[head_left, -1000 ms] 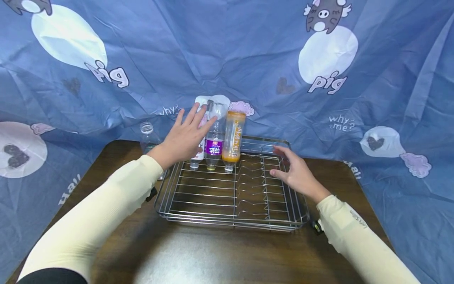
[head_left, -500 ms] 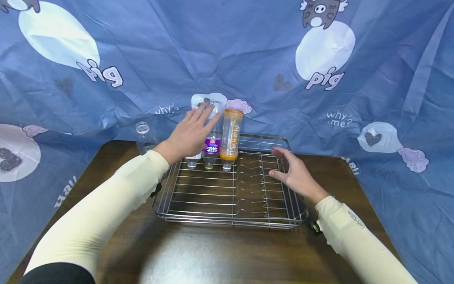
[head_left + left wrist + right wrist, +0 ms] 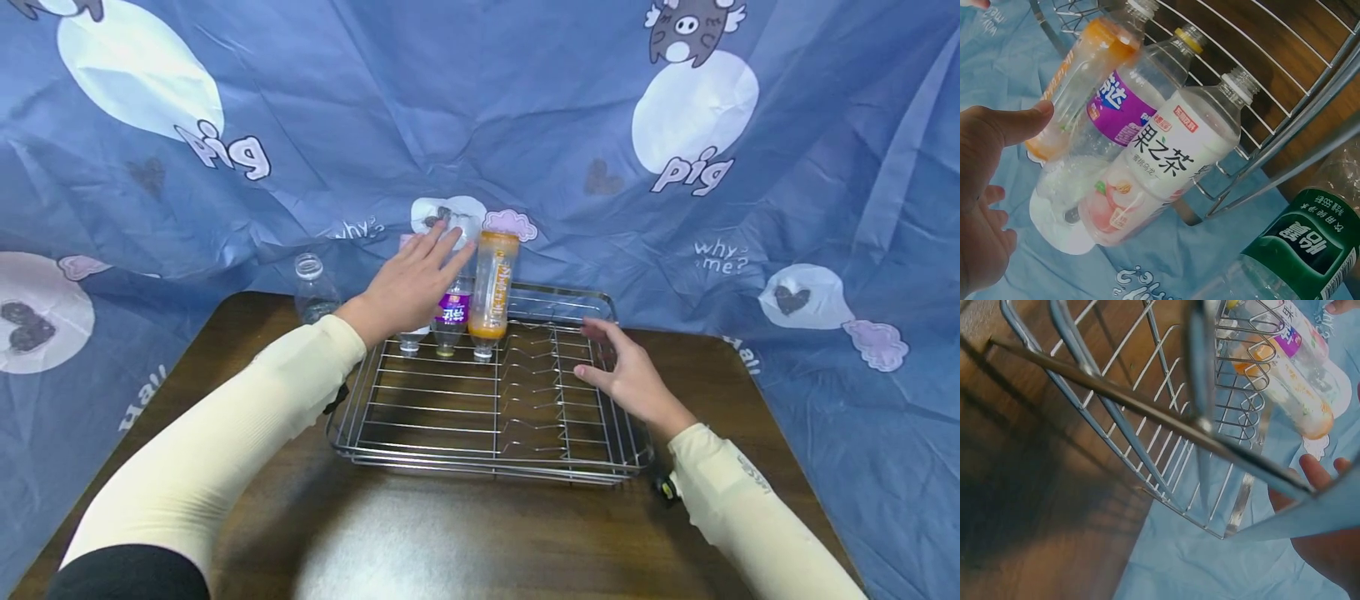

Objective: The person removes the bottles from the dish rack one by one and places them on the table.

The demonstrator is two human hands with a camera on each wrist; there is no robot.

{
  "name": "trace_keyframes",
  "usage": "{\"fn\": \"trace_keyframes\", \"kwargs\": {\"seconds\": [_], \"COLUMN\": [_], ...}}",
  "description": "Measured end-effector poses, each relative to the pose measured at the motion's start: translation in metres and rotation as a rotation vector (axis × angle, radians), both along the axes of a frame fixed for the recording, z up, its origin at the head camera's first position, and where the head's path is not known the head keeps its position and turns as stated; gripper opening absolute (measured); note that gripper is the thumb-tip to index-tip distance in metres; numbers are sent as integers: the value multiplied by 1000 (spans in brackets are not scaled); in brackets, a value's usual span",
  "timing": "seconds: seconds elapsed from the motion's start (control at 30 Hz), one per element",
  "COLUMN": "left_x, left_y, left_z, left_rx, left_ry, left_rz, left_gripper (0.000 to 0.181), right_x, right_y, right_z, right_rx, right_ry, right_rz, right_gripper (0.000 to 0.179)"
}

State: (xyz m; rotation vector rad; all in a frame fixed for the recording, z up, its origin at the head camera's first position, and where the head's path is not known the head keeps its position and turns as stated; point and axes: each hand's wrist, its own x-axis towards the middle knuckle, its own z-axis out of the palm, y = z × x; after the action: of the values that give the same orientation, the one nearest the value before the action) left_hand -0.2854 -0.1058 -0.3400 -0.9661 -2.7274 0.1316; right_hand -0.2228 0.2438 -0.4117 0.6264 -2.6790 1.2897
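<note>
My left hand (image 3: 401,292) is spread with straight fingers, in front of a bottle with a purple label (image 3: 453,308). In the left wrist view its thumb overlaps a bottle with orange ends (image 3: 1079,84), and a peach tea bottle (image 3: 1166,150) lies nearest that camera. These three bottles stand neck down, side by side, at the back left of a metal wire rack (image 3: 487,463). My right hand (image 3: 633,375) is held at the rack's right side, thumb and fingers apart, nothing between them; rack bars partly hide it in the right wrist view.
A clear bottle with a green label (image 3: 1300,244) stands neck up left of the rack, partly behind my left forearm in the head view. The rack sits on a brown wooden table (image 3: 420,542). A blue printed cloth (image 3: 525,108) hangs behind.
My left hand has shifted a little to the right, covering more of the peach tea bottle in the head view. The right hand stays almost where it was; the bottles remain in place.
</note>
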Motion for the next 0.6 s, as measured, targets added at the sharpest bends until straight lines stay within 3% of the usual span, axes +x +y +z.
{"fn": "trace_keyframes", "kwargs": {"seconds": [0.6], "left_x": [-5], "left_y": [3], "left_z": [-4], "left_rx": [-3], "left_ry": [20], "left_rz": [-19], "left_gripper": [88], "right_x": [6], "right_y": [8], "right_z": [-11], "right_rx": [-181], "right_ry": [-41], "right_rz": [-23], "right_gripper": [67]}}
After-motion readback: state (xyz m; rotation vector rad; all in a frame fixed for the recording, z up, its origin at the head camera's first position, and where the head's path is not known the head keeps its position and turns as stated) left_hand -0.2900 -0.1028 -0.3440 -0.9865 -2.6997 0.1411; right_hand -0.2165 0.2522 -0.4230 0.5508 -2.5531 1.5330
